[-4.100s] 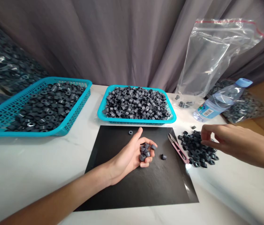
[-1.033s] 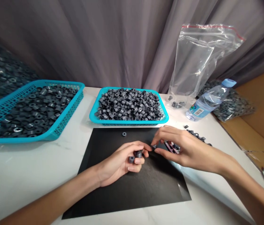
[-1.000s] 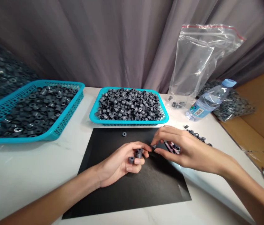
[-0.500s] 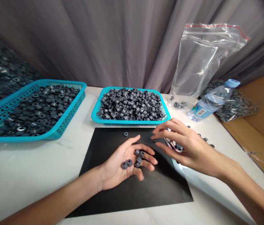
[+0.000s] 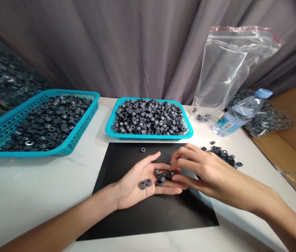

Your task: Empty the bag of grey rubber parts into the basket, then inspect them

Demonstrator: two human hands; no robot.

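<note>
Small dark-grey rings, short and thick-walled with round holes through the middle, are cradled above a black sheet; two are set side by side on the palm, and the others are clustered toward the fingers. A blue label with a barcode is worn by the clear bottle, but its small print cannot be read. The left hand is opened palm up, its fingers extended and slightly spread beneath the rings. The right hand is held over those fingertips, its own fingers curled and partly open, with the thumb brought to the outermost ring; whether that ring is gripped or only touched cannot be told.
</note>
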